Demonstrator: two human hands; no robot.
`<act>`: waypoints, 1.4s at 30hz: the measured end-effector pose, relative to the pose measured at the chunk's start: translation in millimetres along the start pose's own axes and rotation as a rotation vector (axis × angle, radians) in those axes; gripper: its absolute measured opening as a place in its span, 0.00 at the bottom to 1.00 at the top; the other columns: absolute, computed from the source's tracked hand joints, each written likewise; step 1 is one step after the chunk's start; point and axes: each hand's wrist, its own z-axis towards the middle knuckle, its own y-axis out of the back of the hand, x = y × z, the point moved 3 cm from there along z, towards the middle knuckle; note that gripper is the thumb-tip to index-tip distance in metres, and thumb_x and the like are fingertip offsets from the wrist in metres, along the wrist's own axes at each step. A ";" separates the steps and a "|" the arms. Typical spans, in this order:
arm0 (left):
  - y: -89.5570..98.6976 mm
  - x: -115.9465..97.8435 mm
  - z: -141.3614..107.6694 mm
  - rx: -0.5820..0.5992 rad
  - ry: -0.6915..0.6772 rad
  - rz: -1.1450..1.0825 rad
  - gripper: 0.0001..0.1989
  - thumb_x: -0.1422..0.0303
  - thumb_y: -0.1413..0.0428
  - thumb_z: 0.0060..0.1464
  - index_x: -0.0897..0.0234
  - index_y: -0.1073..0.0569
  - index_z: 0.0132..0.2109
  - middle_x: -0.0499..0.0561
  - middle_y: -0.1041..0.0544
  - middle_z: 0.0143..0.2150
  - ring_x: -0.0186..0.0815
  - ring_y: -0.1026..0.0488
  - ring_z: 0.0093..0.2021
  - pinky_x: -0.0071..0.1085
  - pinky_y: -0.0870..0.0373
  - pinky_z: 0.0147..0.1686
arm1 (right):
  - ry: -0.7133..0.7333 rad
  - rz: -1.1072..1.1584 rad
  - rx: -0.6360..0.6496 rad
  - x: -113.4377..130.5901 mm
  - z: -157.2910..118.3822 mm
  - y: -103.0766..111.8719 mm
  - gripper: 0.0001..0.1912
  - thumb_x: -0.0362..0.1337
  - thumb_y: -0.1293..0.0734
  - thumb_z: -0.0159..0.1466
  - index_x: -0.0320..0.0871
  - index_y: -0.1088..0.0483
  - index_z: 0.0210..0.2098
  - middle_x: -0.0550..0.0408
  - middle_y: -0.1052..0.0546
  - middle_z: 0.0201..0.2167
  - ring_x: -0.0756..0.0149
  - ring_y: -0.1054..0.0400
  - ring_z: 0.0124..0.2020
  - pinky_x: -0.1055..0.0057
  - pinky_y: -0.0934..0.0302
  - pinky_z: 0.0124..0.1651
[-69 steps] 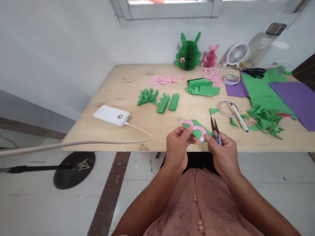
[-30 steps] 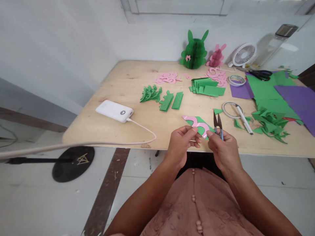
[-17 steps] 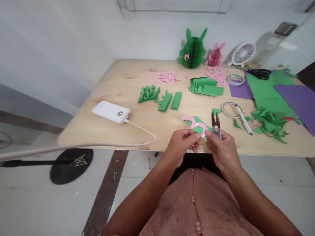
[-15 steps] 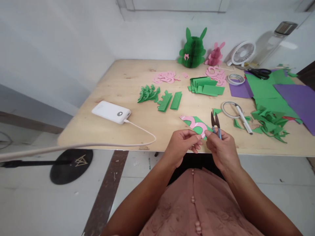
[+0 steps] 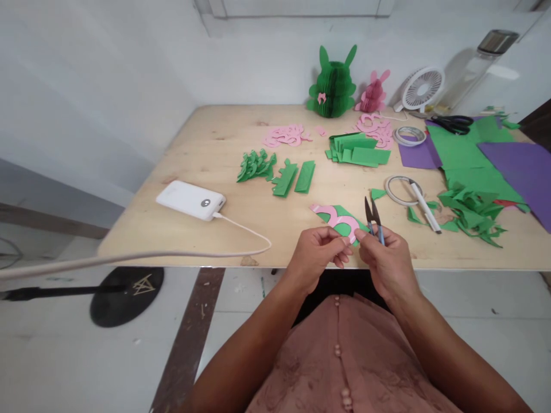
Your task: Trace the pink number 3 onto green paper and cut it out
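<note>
My left hand (image 5: 321,252) pinches the lower end of a pink curved paper cutout (image 5: 348,221), which lies against a piece of green paper (image 5: 342,211). The fingertips of my right hand (image 5: 385,255) touch the right edge of these two papers. Also in my right hand is a pair of thread snips (image 5: 373,218), blades pointing up and slightly parted. Both hands are close together at the table's front edge. Beyond them lie two folded green paper strips (image 5: 305,176) and a cluster of cut green paper pieces (image 5: 257,166).
A white power bank (image 5: 191,199) with a cable lies left on the table (image 5: 206,149). To the right are a white pen (image 5: 425,206), a tape roll (image 5: 410,136), green scraps (image 5: 471,215) and black scissors (image 5: 451,123). Paper rabbits (image 5: 333,89) and a fan (image 5: 422,89) stand behind.
The view has shifted slightly. Both hands keep nearly the same hold on the pink cutout and green paper, and the snips have tilted a little.
</note>
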 end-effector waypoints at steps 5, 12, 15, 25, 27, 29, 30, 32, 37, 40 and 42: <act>-0.6 0.1 0.9 -0.010 -0.010 -0.001 0.11 0.64 0.35 0.39 0.67 0.28 0.25 0.49 0.25 0.21 0.27 0.31 0.20 0.25 0.34 0.21 | -0.004 0.000 0.007 0.7 -0.5 -0.6 0.21 0.39 0.21 0.46 0.42 0.38 0.20 0.69 0.46 0.14 0.80 0.59 0.17 0.76 0.65 0.20; 0.5 2.0 2.2 0.006 -0.013 0.003 0.11 0.64 0.35 0.40 0.67 0.27 0.25 0.49 0.24 0.22 0.28 0.31 0.20 0.25 0.34 0.22 | -0.001 -0.012 0.024 3.9 -1.6 -2.1 0.21 0.39 0.22 0.46 0.43 0.40 0.19 0.69 0.47 0.14 0.79 0.58 0.17 0.76 0.64 0.19; 0.6 2.3 2.0 0.005 -0.006 0.003 0.11 0.64 0.36 0.40 0.67 0.27 0.25 0.49 0.24 0.22 0.28 0.31 0.20 0.25 0.33 0.22 | -0.003 -0.018 0.028 5.0 -2.7 -2.3 0.22 0.39 0.22 0.46 0.43 0.41 0.19 0.69 0.47 0.14 0.79 0.58 0.17 0.76 0.63 0.19; 0.3 1.9 2.2 0.010 -0.012 0.017 0.09 0.65 0.37 0.41 0.67 0.26 0.25 0.49 0.24 0.22 0.28 0.31 0.20 0.25 0.33 0.22 | 0.003 -0.047 0.033 5.3 -3.5 -2.6 0.21 0.41 0.22 0.47 0.43 0.40 0.19 0.68 0.47 0.14 0.79 0.59 0.17 0.75 0.64 0.19; 0.0 2.1 2.1 0.007 -0.013 0.015 0.09 0.65 0.37 0.41 0.67 0.26 0.25 0.49 0.24 0.22 0.28 0.31 0.20 0.25 0.33 0.22 | 0.003 -0.044 0.034 5.5 -3.5 -2.8 0.22 0.41 0.22 0.46 0.43 0.40 0.19 0.68 0.47 0.14 0.79 0.59 0.17 0.75 0.64 0.20; -0.3 2.3 1.9 0.001 -0.012 0.015 0.08 0.66 0.37 0.41 0.67 0.26 0.25 0.49 0.25 0.22 0.27 0.31 0.20 0.25 0.33 0.23 | -0.006 -0.040 0.033 5.5 -3.5 -2.9 0.23 0.41 0.22 0.46 0.43 0.41 0.18 0.69 0.48 0.14 0.79 0.59 0.17 0.76 0.65 0.19; -0.5 2.4 1.7 -0.001 -0.011 0.016 0.08 0.66 0.37 0.41 0.67 0.26 0.25 0.49 0.25 0.22 0.27 0.31 0.20 0.25 0.33 0.23 | -0.010 -0.038 0.031 5.3 -3.5 -2.8 0.23 0.41 0.22 0.46 0.43 0.41 0.18 0.69 0.48 0.14 0.79 0.60 0.17 0.76 0.65 0.19; -0.6 2.4 1.2 -0.004 -0.007 0.016 0.08 0.66 0.38 0.41 0.67 0.25 0.25 0.49 0.25 0.22 0.27 0.31 0.20 0.25 0.33 0.23 | -0.019 -0.033 0.032 4.7 -3.3 -2.5 0.23 0.40 0.22 0.46 0.43 0.42 0.18 0.69 0.48 0.14 0.79 0.60 0.17 0.76 0.65 0.19; 0.6 1.2 0.2 0.004 0.004 0.016 0.08 0.66 0.37 0.41 0.68 0.25 0.26 0.49 0.24 0.23 0.27 0.31 0.20 0.25 0.33 0.23 | -0.025 -0.028 0.031 2.0 -2.4 -0.8 0.21 0.40 0.22 0.47 0.43 0.40 0.19 0.69 0.47 0.14 0.79 0.59 0.17 0.76 0.64 0.19; 2.1 0.0 0.0 0.025 0.007 0.008 0.09 0.66 0.37 0.41 0.68 0.24 0.28 0.50 0.24 0.23 0.28 0.31 0.21 0.25 0.32 0.23 | -0.029 -0.030 0.033 1.0 -2.0 -0.3 0.20 0.40 0.22 0.47 0.42 0.38 0.20 0.68 0.45 0.15 0.79 0.58 0.17 0.76 0.63 0.19; 3.0 -0.6 0.3 0.041 0.009 0.004 0.09 0.65 0.36 0.41 0.68 0.24 0.28 0.50 0.24 0.24 0.29 0.30 0.22 0.25 0.32 0.23 | -0.028 -0.029 0.033 0.9 -1.6 -0.2 0.21 0.40 0.22 0.46 0.43 0.39 0.20 0.68 0.45 0.15 0.79 0.58 0.17 0.76 0.63 0.19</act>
